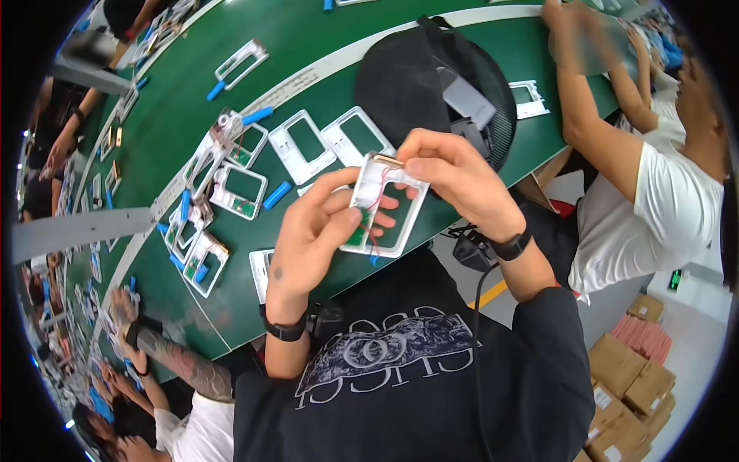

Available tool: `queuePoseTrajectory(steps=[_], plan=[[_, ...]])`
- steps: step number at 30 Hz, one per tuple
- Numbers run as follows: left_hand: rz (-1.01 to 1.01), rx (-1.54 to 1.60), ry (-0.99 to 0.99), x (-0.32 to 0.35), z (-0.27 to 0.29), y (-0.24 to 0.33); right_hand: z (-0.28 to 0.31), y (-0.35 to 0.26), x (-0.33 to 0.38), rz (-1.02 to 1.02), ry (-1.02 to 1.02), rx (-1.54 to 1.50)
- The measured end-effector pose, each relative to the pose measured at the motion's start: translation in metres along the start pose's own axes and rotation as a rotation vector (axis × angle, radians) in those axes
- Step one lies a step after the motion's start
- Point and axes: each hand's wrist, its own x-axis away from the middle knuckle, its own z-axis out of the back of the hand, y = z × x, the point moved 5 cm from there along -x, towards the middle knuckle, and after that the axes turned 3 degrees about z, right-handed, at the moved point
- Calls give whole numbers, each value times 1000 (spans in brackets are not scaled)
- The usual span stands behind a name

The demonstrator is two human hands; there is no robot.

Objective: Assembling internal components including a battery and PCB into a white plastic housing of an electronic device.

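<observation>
Between my two hands is a white plastic frame (417, 219) with a large opening, tilted over the table's near edge. Thin red wires (380, 189) run along its left side down to a small green circuit board (359, 231). My left hand (308, 239) grips the left side, its thumb by the board and its fingers behind the frame. My right hand (462, 181) pinches the top right corner, next to a copper-coloured metal piece (387, 160). Bare white frames (300, 146) lie beyond my hands, along with a loose blue cylinder (277, 195).
A black mesh bag (396, 73) with a grey device (468, 98) stands at the table's far right. Several wired frames (239, 189) are clustered left, beside a pale rail (296, 85). A grey beam (85, 235) juts in from the left. Co-workers sit on both sides; cardboard boxes (616, 362) are stacked lower right.
</observation>
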Motion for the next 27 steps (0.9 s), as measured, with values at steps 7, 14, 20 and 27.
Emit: queuePoseTrajectory(steps=[7, 14, 20, 27], plan=[[-22, -254, 135, 6, 3, 2, -9, -5, -4, 11, 41, 56], [-109, -430, 281, 5, 10, 4, -21, -3, -9, 52, 39, 107], [-86, -738, 295, 8, 22, 12, -23, -3, -8, -2, 37, 234], [43, -746, 153, 5, 28, 26, -27, -4, -9, -16, 4, 281]])
